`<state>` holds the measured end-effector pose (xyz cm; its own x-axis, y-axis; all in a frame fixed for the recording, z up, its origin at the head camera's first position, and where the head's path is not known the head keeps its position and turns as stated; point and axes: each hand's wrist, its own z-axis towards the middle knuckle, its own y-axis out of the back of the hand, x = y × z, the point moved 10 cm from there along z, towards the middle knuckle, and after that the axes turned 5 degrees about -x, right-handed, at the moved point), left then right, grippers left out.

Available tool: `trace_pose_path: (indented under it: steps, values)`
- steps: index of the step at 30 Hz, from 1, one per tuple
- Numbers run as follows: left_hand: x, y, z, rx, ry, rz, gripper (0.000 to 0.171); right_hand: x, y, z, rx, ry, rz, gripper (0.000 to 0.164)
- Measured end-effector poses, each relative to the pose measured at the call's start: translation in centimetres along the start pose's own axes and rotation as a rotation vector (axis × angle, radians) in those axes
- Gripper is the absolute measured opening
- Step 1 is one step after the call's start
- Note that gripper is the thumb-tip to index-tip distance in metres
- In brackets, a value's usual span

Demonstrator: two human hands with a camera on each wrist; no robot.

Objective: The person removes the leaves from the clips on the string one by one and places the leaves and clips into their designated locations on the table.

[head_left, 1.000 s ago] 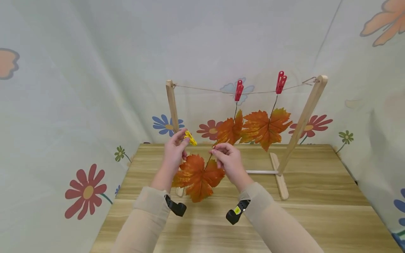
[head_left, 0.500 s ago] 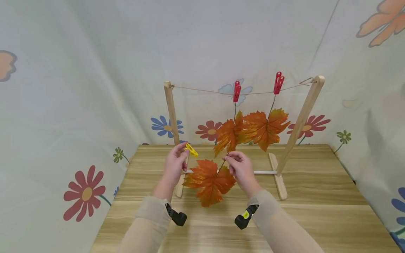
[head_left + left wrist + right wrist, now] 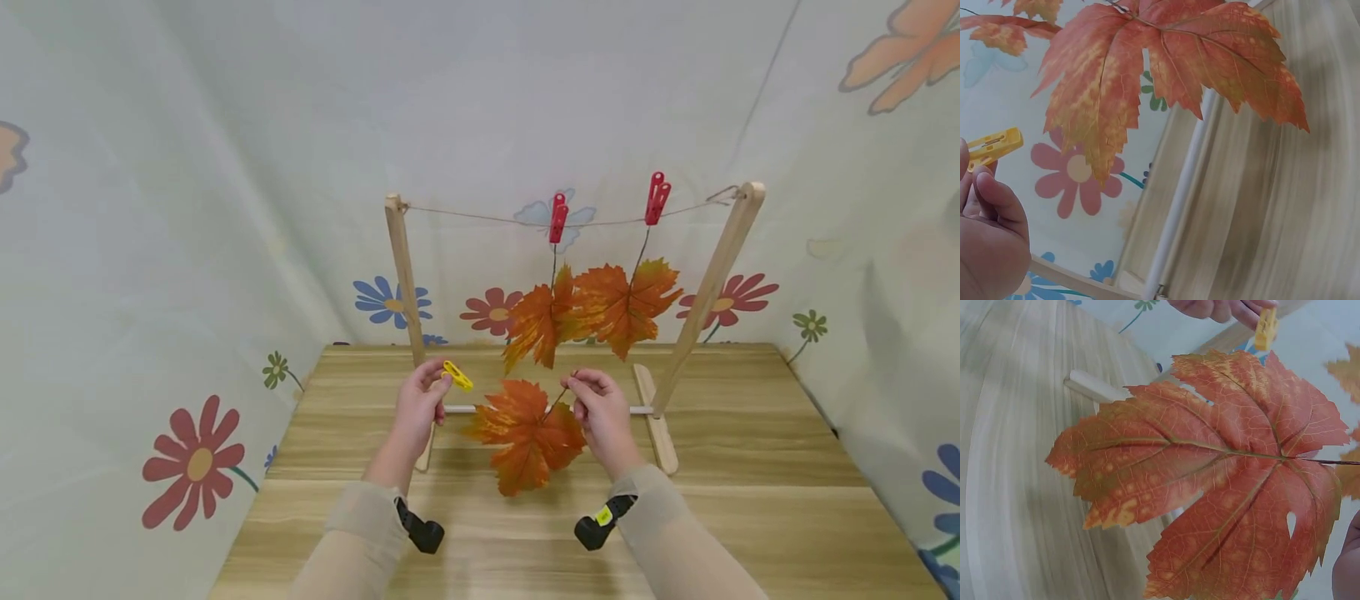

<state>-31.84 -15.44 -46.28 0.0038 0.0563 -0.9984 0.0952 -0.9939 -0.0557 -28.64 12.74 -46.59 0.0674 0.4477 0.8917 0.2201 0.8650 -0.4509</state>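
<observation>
My left hand pinches a yellow clothespin between thumb and fingers, left of the orange maple leaf. In my right hand the thin dark stem of that artificial maple leaf is pinched near its tip, and the leaf hangs down to the left, above the table. The right wrist view shows the leaf's veined face up close, with the clothespin beyond it. Behind, two more maple leaves hang by their stems from red clothespins on a string.
The string runs between two wooden posts that stand on feet on the wooden table. A white rod joins the posts low down. A flower-printed cloth surrounds the table.
My right hand has moved right and slightly down, taking the held leaf along. The left hand with the yellow clothespin has lowered. The view has shifted slightly.
</observation>
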Motion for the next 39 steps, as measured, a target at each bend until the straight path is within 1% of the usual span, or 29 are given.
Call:
trace_pose_path:
  steps: [4,8,12,15,18,21,24,26,31,33,39]
  values:
    - [1.0,0.1,0.1,0.011,0.017,-0.011,0.037,0.2,1.0,0.2,-0.011,0.022,0.025,0.008]
    - [2.6,0.2,0.1,0.028,0.048,-0.024,0.041,0.2,2.3,0.2,-0.027,0.027,0.033,0.008]
    - [4.0,0.5,-0.2,0.022,0.074,-0.021,0.042,-0.1,3.8,0.2,-0.055,0.014,0.002,0.008]
    - [4.8,0.6,-0.4,0.015,0.073,0.011,0.040,-0.5,5.1,0.2,-0.082,-0.002,-0.028,0.010]
    - [5.8,0.6,-0.6,0.018,0.072,0.035,0.041,-1.0,6.4,0.1,-0.117,-0.027,-0.033,0.015]
    - [6.9,0.5,-0.7,0.025,0.084,0.055,0.042,-1.6,7.8,0.0,-0.158,-0.055,-0.023,0.021]
    - [7.7,0.6,-0.9,0.027,0.083,0.065,0.043,-2.0,9.1,-0.2,-0.212,-0.066,-0.023,0.015]
    - [7.4,0.5,-1.4,0.031,0.095,0.058,0.042,-2.2,9.9,-0.4,-0.255,-0.064,-0.015,0.010]
    - [8.8,1.0,-2.0,0.007,0.125,0.056,0.044,-2.7,11.8,-1.1,-0.339,-0.060,0.012,0.010]
    - [9.9,1.3,-1.9,-0.004,0.121,0.067,0.044,-2.9,12.5,-1.4,-0.358,-0.067,0.020,0.012]
    - [11.0,1.5,-2.2,0.008,0.130,0.070,0.045,-3.8,14.2,-1.8,-0.394,-0.095,0.034,0.014]
